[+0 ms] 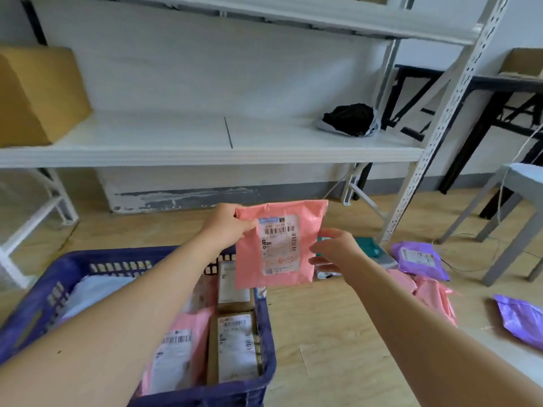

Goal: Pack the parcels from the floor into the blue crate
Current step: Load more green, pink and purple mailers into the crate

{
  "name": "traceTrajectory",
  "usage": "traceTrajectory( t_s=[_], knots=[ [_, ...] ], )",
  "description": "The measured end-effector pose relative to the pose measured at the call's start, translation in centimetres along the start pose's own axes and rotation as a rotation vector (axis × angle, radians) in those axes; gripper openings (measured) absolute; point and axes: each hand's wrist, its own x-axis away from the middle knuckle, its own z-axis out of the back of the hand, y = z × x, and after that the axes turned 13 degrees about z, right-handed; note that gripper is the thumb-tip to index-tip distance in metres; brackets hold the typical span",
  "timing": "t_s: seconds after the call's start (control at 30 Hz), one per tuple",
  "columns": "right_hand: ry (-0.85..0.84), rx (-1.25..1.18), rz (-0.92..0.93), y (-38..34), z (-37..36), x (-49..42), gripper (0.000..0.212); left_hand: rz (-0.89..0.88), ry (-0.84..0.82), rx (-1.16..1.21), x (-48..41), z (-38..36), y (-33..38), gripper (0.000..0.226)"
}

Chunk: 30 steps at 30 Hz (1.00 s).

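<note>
My left hand pinches the top left corner of a pink parcel with a white label, held upright above the far right corner of the blue crate. My right hand hovers by the parcel's right edge, fingers spread and relaxed, gripping nothing. The crate holds several parcels: a pink one, brown boxes and a white bag. On the floor to the right lie pink parcels, two purple parcels and a teal one.
A white metal shelf rack stands behind the crate, with a cardboard box at its left and a black bag at its right. A grey stool and a black table frame stand at the right.
</note>
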Motion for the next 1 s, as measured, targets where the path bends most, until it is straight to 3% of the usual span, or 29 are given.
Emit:
traceTrajectory(
  t_s=[0.2, 0.33, 0.47, 0.6, 0.77, 0.9, 1.0],
  knots=[
    [-0.119, 0.085, 0.088, -1.1, -8.8, 1.5, 0.010, 0.086, 0.097, 0.115, 1.0, 7.3, -5.6, 0.005],
    [-0.175, 0.075, 0.149, -2.0, -14.6, 2.6, 0.017, 0.125, 0.213, 0.172, 1.0, 11.6, -9.7, 0.008],
    [-0.231, -0.018, 0.128, -2.9, -19.9, 2.8, 0.023, 0.168, 0.312, 0.209, 0.9, 14.8, -13.8, 0.025],
    [-0.278, -0.104, 0.011, -3.4, -24.6, 1.8, 0.024, 0.298, 0.308, 0.201, 0.6, 16.8, -18.4, 0.048],
    [-0.304, -0.184, -0.145, -2.9, -29.4, 0.1, 0.024, 0.332, 0.305, 0.125, -0.5, 18.0, -22.5, 0.017],
    [-0.409, 0.031, -0.134, -1.1, -32.6, -1.3, 0.020, 0.367, 0.410, 0.076, -1.9, 18.1, -25.6, 0.042],
    [-0.486, 0.139, -0.148, 0.0, -34.5, -1.7, 0.033, 0.446, 0.426, -0.004, -3.1, 18.2, -27.5, 0.027]
  ],
)
